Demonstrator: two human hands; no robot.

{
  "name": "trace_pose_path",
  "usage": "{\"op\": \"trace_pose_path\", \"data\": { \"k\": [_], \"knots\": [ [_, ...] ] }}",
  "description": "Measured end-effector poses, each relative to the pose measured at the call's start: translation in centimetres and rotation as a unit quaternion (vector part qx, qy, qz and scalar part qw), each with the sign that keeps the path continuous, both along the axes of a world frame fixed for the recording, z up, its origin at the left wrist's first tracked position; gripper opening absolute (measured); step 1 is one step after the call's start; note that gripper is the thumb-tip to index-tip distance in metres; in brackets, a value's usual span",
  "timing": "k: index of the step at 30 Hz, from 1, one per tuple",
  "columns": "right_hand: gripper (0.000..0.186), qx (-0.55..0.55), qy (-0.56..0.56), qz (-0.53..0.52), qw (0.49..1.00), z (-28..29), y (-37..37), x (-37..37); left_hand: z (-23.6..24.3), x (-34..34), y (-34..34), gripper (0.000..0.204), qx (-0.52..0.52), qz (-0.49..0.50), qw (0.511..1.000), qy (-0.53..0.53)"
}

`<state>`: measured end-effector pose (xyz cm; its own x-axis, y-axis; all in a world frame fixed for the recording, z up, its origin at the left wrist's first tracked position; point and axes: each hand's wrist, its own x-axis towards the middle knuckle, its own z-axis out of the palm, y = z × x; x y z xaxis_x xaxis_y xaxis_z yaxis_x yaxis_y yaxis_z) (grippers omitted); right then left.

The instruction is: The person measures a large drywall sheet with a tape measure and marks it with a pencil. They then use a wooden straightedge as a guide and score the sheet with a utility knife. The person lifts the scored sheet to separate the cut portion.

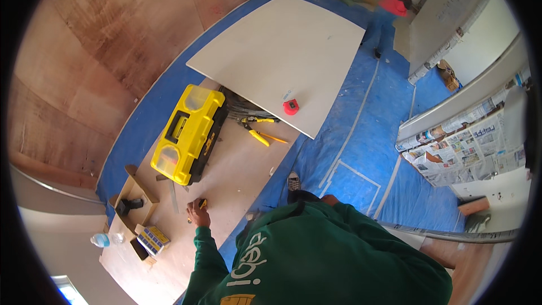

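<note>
Near the left edge of the long plywood surface [237,175], the left hand [197,213] is curled around a small yellow-and-black hand tool [202,203], gripping it low on the board just this side of the big yellow plastic toolbox [189,133]. The tool looks light, stiff and easy to pinch; what kind it is stays too small to tell, and a hold round its body seems safest. The right hand is out of sight behind the green hooded sweatshirt [339,254], so I cannot tell its state. Farther off, yellow-handled pliers [257,134] lie beside the toolbox, and a round red tape measure [291,107] sits on the large white drywall sheet [282,51]. An open cardboard box [135,199] rests to the left, over blue floor sheeting [361,135].
</note>
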<state>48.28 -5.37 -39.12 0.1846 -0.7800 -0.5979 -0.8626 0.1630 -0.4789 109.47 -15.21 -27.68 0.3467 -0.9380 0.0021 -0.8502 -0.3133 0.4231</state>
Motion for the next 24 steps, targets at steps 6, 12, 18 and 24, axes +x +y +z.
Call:
{"op": "trace_pose_path", "data": {
  "k": [6,12,18,24],
  "knots": [
    [0.039,0.014,0.028,0.042,0.999,-0.9,1.0,0.0,-0.7,-0.4,0.5,0.049,0.003,0.000,1.000,-0.005],
    [0.041,0.084,0.012,-0.084,0.993,1.9,0.1,1.0,-1.2,-0.6,0.1,0.049,0.011,0.019,1.000,-0.015],
    [0.042,0.072,-0.035,-0.125,0.989,1.1,-0.5,0.8,-1.7,-0.2,-0.1,0.051,0.020,0.013,0.999,-0.021],
    [0.042,0.024,-0.011,0.018,0.999,-3.6,-0.1,-0.2,-1.1,-0.1,0.5,0.051,-0.010,0.010,1.000,-0.001]
  ]
}}
